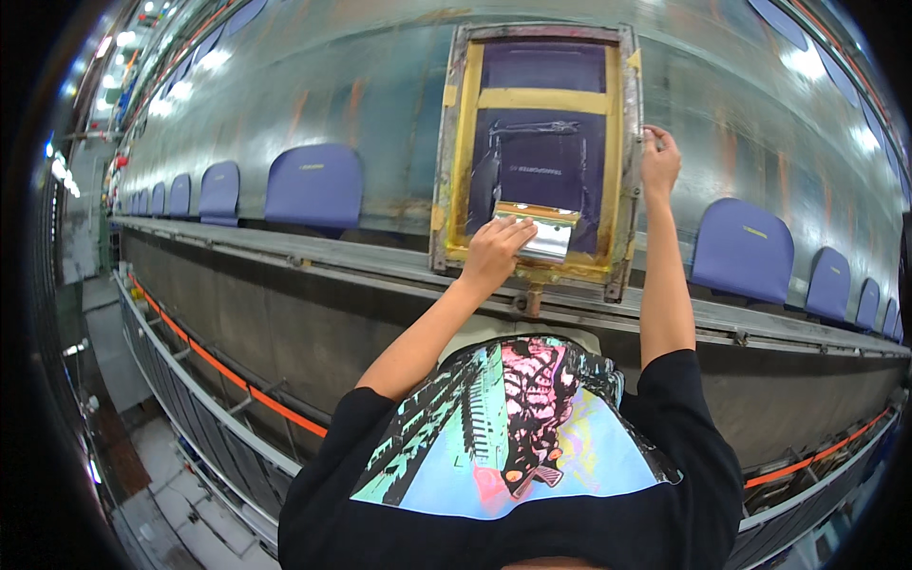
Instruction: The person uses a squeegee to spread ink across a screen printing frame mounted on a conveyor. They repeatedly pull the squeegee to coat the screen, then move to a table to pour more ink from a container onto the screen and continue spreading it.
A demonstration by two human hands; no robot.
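Note:
A screen printing frame (629,204) with a dark purple mesh window and yellow tape along its inner edges lies on the long sloping table in front of me. My left hand (496,255) is closed on a squeegee (549,234) with a shiny metal body, which rests across the lower part of the mesh. Up at the frame's right edge, the bent fingers of my right hand (661,163) grip the outer side. Through the mesh a purple shape and small lettering show.
Rounded purple pieces lie in a row along the table's near edge, such as one left of the frame (313,185) and one to its right (744,249). A metal rail (380,263) borders the table. Below it runs an orange strip (249,388).

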